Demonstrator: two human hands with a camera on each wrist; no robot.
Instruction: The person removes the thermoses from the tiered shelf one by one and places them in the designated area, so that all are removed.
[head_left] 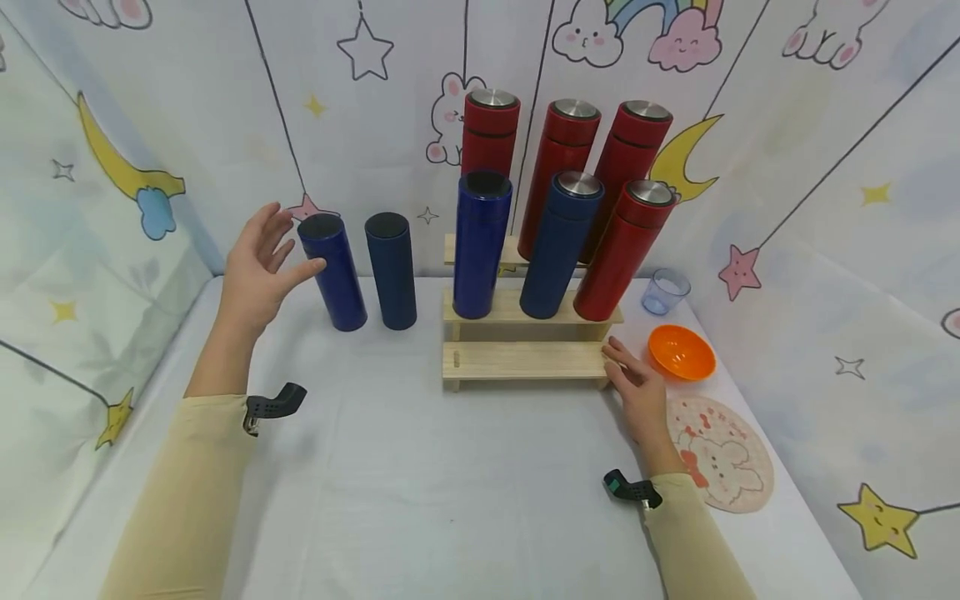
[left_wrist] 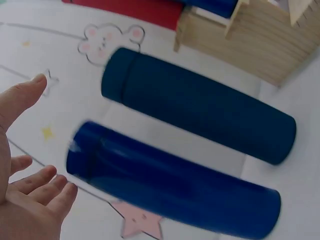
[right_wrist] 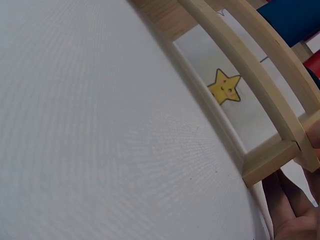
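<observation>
My left hand (head_left: 258, 267) is raised with spread fingers, just left of a glossy blue thermos (head_left: 332, 271). In the left wrist view, a gap shows between thumb and fingers, which hold nothing. A dark teal-blue thermos (head_left: 391, 271) stands upright to its right. My right hand (head_left: 637, 396) grips the right end of a stepped wooden rack (head_left: 525, 360) at its lowest shelf. Some of those fingers are cut off in the right wrist view. On the middle shelf stand two blue thermoses, one of them steel-lidded (head_left: 561, 250), and a red thermos (head_left: 622, 254).
Three red thermoses (head_left: 491, 137) stand on the top shelf. Right of the rack are a clear bluish cup (head_left: 665, 291), an orange bowl (head_left: 681, 352) and a round bunny mat (head_left: 723, 467). A patterned cloth (head_left: 225, 108) hangs behind the white tabletop (head_left: 450, 483).
</observation>
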